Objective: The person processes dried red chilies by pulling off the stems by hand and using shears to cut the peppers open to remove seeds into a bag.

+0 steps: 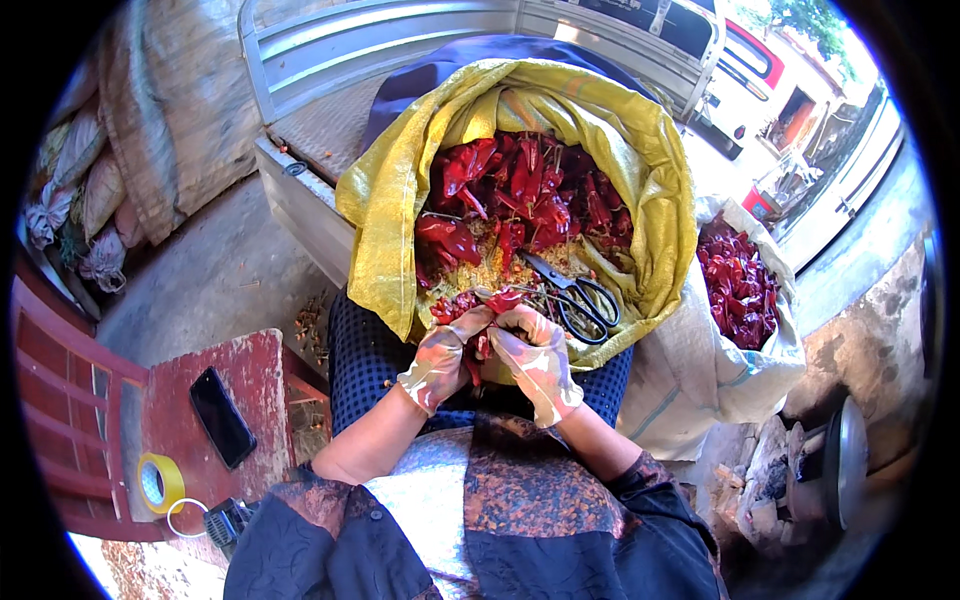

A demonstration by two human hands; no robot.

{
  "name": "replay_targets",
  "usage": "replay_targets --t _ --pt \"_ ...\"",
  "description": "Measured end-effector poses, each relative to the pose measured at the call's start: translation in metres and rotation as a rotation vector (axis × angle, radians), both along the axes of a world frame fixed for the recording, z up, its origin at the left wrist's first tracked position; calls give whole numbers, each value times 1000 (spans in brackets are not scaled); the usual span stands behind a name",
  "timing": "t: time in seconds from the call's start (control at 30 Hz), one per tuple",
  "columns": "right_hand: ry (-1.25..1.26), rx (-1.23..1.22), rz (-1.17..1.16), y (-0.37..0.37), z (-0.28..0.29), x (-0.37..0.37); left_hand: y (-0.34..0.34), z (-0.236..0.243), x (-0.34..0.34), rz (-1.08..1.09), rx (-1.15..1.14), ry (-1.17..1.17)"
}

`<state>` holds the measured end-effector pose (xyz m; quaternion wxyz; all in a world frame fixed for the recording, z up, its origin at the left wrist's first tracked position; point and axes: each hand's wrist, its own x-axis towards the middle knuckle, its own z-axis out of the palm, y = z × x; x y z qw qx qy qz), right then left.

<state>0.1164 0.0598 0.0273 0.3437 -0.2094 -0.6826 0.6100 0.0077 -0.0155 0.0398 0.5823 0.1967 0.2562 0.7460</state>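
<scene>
A yellow woven sack with its rim rolled down holds dried red chili peppers, stems and loose seeds. Black-handled scissors lie on the seeds inside it. At the sack's front, my left hand and my right hand, both in pale camouflage-patterned gloves, are closed together on a small bunch of red chilies. The fingertips are partly hidden by the peppers.
A white sack of red peppers stands to the right, near a round metal stove. On my left a worn red chair holds a phone and yellow tape. Behind are a metal truck bed and stacked sacks.
</scene>
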Motion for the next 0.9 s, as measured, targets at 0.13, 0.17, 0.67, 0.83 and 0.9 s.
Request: replay_targets --t 0.13,0.17,0.67,0.83,0.9 --pt "-295 338 -58 10 18 18 -4 -12 -9 2 -74 143" --pt "-231 411 -117 13 26 21 -1 -19 -13 25 -105 220" --pt "-313 456 102 11 68 4 -1 -23 -10 169 -18 366" --pt "-144 -177 39 8 59 10 1 -28 -9 229 -1 218" --pt "-115 -230 -57 7 61 12 4 -25 -7 211 30 214"
